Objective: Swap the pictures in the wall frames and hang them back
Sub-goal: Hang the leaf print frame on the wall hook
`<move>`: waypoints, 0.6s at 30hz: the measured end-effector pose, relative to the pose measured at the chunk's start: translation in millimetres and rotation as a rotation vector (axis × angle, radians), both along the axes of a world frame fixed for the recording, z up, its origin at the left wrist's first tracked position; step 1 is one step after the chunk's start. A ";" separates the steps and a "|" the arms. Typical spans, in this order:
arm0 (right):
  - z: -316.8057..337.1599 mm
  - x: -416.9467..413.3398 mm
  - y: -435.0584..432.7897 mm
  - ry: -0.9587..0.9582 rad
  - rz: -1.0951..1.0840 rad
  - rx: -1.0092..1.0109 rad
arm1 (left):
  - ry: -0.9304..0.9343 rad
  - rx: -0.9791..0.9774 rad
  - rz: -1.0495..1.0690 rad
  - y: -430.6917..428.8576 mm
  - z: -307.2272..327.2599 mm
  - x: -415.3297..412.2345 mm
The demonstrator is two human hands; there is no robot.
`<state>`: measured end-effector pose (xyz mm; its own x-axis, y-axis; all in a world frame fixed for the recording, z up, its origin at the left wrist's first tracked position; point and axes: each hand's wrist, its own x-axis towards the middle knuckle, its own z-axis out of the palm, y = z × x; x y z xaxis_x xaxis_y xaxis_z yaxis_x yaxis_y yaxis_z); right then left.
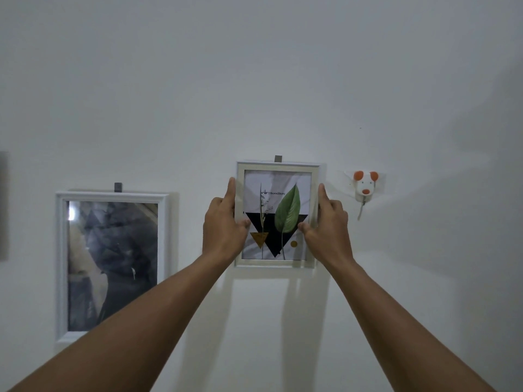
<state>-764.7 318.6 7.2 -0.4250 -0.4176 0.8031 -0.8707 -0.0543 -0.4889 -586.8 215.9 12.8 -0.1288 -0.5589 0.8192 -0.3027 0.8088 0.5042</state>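
Note:
A small cream frame with a green leaf and black triangle picture sits against the white wall, just under a grey hook. My left hand grips its left edge, thumb across the glass. My right hand grips its right edge the same way. Whether the frame hangs from the hook or is only held I cannot tell. To the left hangs a larger white frame with a dark grey picture, under its own grey hook; my left forearm covers its lower right corner.
A white dog-shaped wall hook with orange ears is fixed just right of the small frame. A dark object shows at the far left edge. Bare white wall fills the space above and below the frames.

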 end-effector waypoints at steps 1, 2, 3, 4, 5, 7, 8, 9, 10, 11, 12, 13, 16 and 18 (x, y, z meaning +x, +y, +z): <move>-1.5 -0.3 0.0 0.028 -0.031 -0.003 | 0.006 0.003 -0.006 -0.1 0.0 -0.9; -2.7 -0.5 0.6 0.048 -0.053 -0.007 | 0.012 0.007 -0.011 -0.1 -0.1 -1.8; -4.0 -0.5 1.5 0.055 -0.061 -0.003 | 0.020 0.012 -0.018 -0.1 -0.2 -2.5; -5.2 -0.7 2.4 0.057 -0.059 0.007 | 0.024 0.017 -0.026 -0.1 -0.8 -3.0; -6.4 -1.6 2.5 0.058 -0.052 0.022 | 0.026 0.018 -0.033 -0.1 -1.5 -3.2; -8.4 -2.7 3.3 0.065 -0.043 0.048 | 0.026 0.009 -0.041 -0.9 -3.1 -3.2; -9.2 -3.1 3.5 0.068 -0.040 0.057 | 0.028 0.006 -0.045 -1.4 -3.8 -3.0; -9.5 -3.4 3.7 0.070 -0.037 0.063 | 0.030 0.006 -0.050 -1.9 -4.1 -3.1; -9.4 -3.4 4.1 0.070 -0.034 0.070 | 0.031 0.007 -0.054 -2.3 -4.3 -3.0; -9.3 -3.4 4.1 0.068 -0.033 0.075 | 0.031 0.008 -0.058 -2.2 -4.3 -2.8; -9.2 -3.2 4.0 0.065 -0.031 0.080 | 0.030 0.010 -0.062 -2.2 -4.3 -2.6; -9.1 -3.1 3.8 0.060 -0.029 0.083 | 0.026 0.008 -0.063 -2.1 -4.3 -2.3; -9.5 -2.7 3.1 0.049 -0.023 0.089 | 0.022 -0.009 -0.059 -2.5 -4.6 -1.0; -9.4 -2.5 3.1 0.050 -0.024 0.090 | 0.022 -0.019 -0.055 -3.2 -4.4 -1.0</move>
<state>-767.2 321.7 -2.2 -0.3963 -0.4793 0.7830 -0.8945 0.0095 -0.4469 -587.8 212.7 8.3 -0.1405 -0.5356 0.8327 -0.2469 0.8334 0.4945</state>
